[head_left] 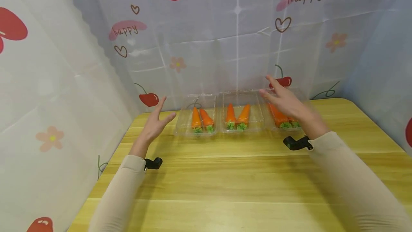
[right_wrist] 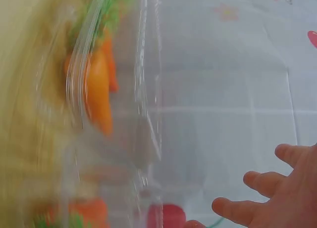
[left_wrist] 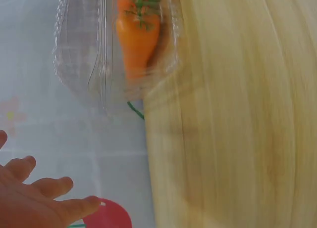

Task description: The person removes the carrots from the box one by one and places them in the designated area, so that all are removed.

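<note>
Three clear plastic boxes stand side by side at the back of the table: a left box [head_left: 181,127], a middle box [head_left: 256,116] and a right box [head_left: 300,100]. Each has toy-like orange carrots with green tops inside, such as the carrot [head_left: 230,114] in the middle one. My left hand [head_left: 152,127] is raised beside the left box, fingers spread and holding nothing. Over the right box is my right hand [head_left: 287,104], its fingers extended, partly covering the carrots there. Both wrist views show spread fingers apart from the plastic.
A wood-grain table [head_left: 219,178] extends in front of the boxes. Right behind them hangs a pale curtain [head_left: 206,63] printed with cherries and flowers, which also closes off both sides. A black wrist mount [head_left: 153,163] projects from the left sleeve, another black mount [head_left: 296,143] from the right.
</note>
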Demonstrator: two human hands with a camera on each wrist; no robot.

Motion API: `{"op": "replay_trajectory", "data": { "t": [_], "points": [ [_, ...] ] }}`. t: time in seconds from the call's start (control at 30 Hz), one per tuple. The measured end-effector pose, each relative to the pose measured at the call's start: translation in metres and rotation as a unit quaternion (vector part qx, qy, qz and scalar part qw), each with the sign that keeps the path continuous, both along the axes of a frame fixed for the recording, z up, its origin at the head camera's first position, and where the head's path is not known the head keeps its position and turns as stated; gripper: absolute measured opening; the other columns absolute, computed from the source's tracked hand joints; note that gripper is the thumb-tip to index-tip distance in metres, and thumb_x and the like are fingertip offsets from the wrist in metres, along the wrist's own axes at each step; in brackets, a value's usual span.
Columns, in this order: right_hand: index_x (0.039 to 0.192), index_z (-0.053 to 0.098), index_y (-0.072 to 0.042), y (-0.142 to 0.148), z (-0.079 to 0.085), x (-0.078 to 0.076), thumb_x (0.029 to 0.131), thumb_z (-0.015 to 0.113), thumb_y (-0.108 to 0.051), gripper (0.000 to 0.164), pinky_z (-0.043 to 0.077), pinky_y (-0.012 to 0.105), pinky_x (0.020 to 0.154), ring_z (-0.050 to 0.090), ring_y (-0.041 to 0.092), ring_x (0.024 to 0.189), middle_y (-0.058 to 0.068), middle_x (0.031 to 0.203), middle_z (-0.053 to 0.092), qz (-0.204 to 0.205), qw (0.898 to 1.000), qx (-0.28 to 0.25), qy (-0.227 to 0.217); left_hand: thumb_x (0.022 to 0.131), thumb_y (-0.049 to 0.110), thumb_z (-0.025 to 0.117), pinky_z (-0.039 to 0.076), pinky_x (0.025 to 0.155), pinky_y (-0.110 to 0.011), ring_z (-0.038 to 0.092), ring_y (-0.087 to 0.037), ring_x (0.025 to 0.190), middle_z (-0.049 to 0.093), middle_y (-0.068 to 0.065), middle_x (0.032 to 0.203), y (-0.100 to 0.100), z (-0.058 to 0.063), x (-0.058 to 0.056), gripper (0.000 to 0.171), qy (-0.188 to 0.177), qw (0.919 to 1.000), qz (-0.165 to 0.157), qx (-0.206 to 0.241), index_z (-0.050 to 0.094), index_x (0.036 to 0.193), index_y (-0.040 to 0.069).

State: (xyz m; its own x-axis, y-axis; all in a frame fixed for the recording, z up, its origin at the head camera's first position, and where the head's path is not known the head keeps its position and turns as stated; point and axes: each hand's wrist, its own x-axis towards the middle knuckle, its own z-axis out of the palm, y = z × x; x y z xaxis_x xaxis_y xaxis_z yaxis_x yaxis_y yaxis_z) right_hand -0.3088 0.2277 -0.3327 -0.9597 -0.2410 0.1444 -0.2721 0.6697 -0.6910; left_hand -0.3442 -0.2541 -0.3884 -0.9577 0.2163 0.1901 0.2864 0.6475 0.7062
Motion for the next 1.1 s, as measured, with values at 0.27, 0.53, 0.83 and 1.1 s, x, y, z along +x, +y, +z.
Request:
{"op": "replay_trajectory", "data": {
  "t": [0.27,0.53,0.83,1.1],
  "points": [
    [0.168,0.003,-0.027,-0.026,-0.016,0.002,0.105,0.043,-0.06,0.081,0.023,0.071,0.119,0.025,0.051,0.152,0.016,0.173,0.013,0.007,0.999,-0.043,0.013,0.097,0.057,0.065,0.029,0.121,-0.064,0.023,-0.035,0.158,0.018,0.008,0.173,0.008,-0.016,0.001,0.072,-0.024,0.9959,-0.025,0.084,0.034,0.16,0.04],
    [0.167,0.011,-0.034,-0.054,-0.03,-0.002,0.102,0.044,-0.066,0.079,0.033,0.071,0.114,0.034,0.047,0.15,0.013,0.172,0.02,-0.002,0.997,-0.082,0.011,0.096,0.041,0.073,0.038,0.118,-0.058,0.032,-0.035,0.155,0.024,0.009,0.171,0.013,-0.029,-0.001,0.064,-0.036,0.9875,-0.037,0.149,0.049,0.154,0.029],
    [0.167,0.013,-0.032,-0.084,-0.028,-0.004,0.1,0.043,-0.071,0.083,0.035,0.069,0.114,0.039,0.045,0.149,0.011,0.171,0.025,0.01,0.996,-0.093,0.007,0.097,0.027,0.073,0.036,0.119,-0.06,0.038,-0.039,0.151,0.03,0.004,0.169,0.013,-0.037,-0.005,0.054,-0.035,0.9786,-0.034,0.2,0.057,0.147,0.014],
    [0.166,0.015,-0.031,-0.1,-0.033,-0.002,0.1,0.046,-0.069,0.083,0.039,0.067,0.112,0.04,0.043,0.148,0.011,0.171,0.025,0.02,0.992,-0.122,-0.008,0.096,0.03,0.076,0.043,0.114,-0.057,0.049,-0.034,0.144,0.037,0.006,0.166,0.014,-0.045,-0.006,0.053,-0.042,0.9739,-0.029,0.221,0.061,0.144,0.013]
  ]
}}
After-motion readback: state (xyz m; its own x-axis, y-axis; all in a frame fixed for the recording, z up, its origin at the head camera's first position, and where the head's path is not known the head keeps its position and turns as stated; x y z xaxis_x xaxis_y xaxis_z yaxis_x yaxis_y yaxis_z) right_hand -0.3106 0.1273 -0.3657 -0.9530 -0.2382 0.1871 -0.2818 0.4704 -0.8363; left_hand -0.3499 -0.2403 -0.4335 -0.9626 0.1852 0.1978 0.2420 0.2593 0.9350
